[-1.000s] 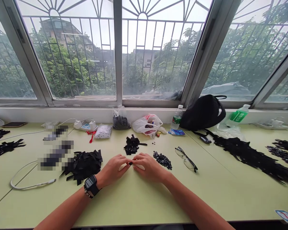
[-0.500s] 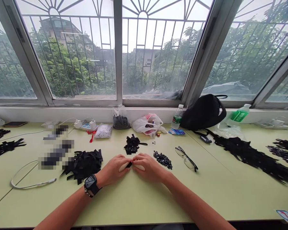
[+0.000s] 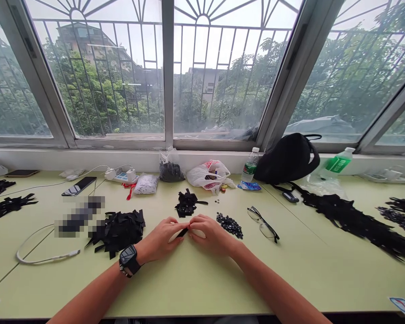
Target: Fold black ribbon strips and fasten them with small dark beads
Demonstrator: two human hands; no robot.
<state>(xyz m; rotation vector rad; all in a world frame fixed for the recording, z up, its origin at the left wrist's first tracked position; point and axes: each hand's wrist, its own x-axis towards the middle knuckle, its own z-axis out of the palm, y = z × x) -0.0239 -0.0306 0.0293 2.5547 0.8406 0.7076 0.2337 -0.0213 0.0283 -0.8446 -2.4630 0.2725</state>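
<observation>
A short black fabric strip (image 3: 182, 232) is pinched between my two hands, low over the green table (image 3: 195, 283). My left hand (image 3: 162, 236), with a black watch at its wrist, grips the strip with thumb and fingers. At the strip's other end my right hand (image 3: 205, 234) has its fingertips closed, meeting the left ones; anything small between them is hidden. Left of my hands lies a heap of black strips (image 3: 121, 229). Beyond them is a smaller pile of black strips (image 3: 186, 203). Small dark round snap-like pieces (image 3: 229, 226) lie right of my right hand.
Folded eyeglasses (image 3: 263, 223) lie to the right. Along the windowsill stand a white plastic bag (image 3: 207, 174), a water bottle (image 3: 249, 166) and a black bag (image 3: 285, 159). A white cable (image 3: 47, 259) curls at the left. More black strips (image 3: 354, 220) stretch across the right side.
Both hands stay at the strip; the right fingers are slightly more arched. The whole view has shifted slightly.
</observation>
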